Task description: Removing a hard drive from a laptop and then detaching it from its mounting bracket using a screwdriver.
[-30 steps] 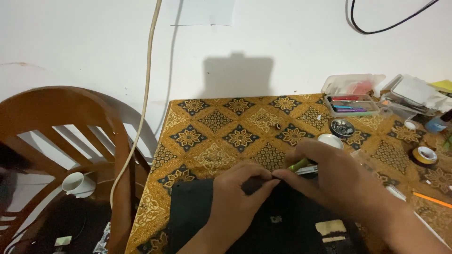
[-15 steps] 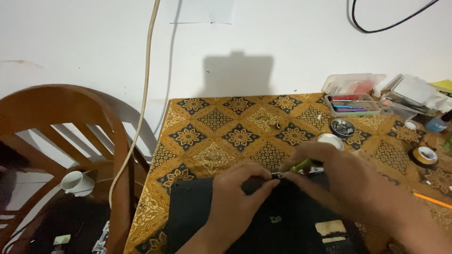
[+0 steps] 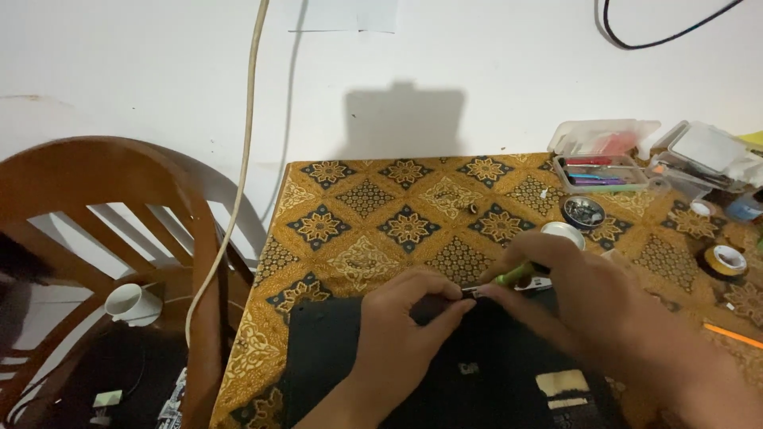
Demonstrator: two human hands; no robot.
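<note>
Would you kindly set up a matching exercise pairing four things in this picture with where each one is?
Things:
1. white cup
2. roll of tape
3. green-handled tool
4. clear plastic box of pens

Places:
A. in the right hand, tip near the left hand
B. on the wooden chair left of the table
C. at the far edge of the patterned cloth, by the wall
D. at the cloth's right side, lying flat

Pairs: 1-B, 2-D, 3-A, 4-C
</note>
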